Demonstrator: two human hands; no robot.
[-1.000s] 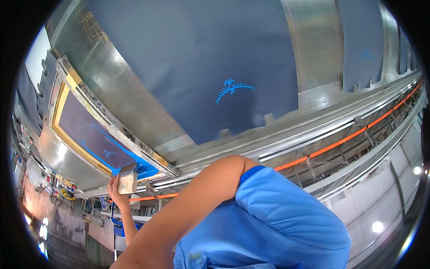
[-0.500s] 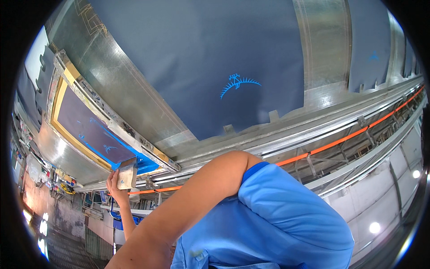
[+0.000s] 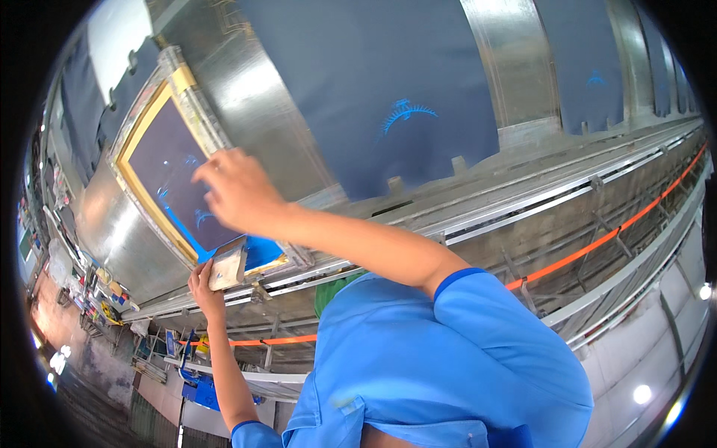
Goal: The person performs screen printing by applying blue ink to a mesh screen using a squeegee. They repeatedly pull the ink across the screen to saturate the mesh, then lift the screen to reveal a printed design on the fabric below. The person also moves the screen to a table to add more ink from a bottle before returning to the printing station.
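Observation:
At the left, my left hand [image 3: 203, 288] grips a squeegee [image 3: 227, 266] with a pale, broad handle, at the near end of a screen-printing frame [image 3: 142, 128]. Blue ink [image 3: 263, 252] lies along that end and up one side of the mesh [image 3: 168, 147]. Small blue motifs show on the mesh. My right hand [image 3: 240, 191], slightly blurred, hovers by the frame's right-hand bar. Its fingers are apart and nothing shows in them. Right of the frame, a dark grey-blue sheet [image 3: 373, 67] bears a blue arched, spiked print [image 3: 407, 111].
The long metal table [image 3: 250, 86] carries more dark sheets [image 3: 582, 60] to the right, some with blue prints. A metal rail [image 3: 478, 201] follows its near edge, and an orange strip [image 3: 575, 259] runs below. Assorted containers and tools [image 3: 112, 287] stand at the far left.
My right hand has come up from beyond the lower edge to the frame's right bar. My left hand still holds the squeegee at the inked end. The view has shifted a little.

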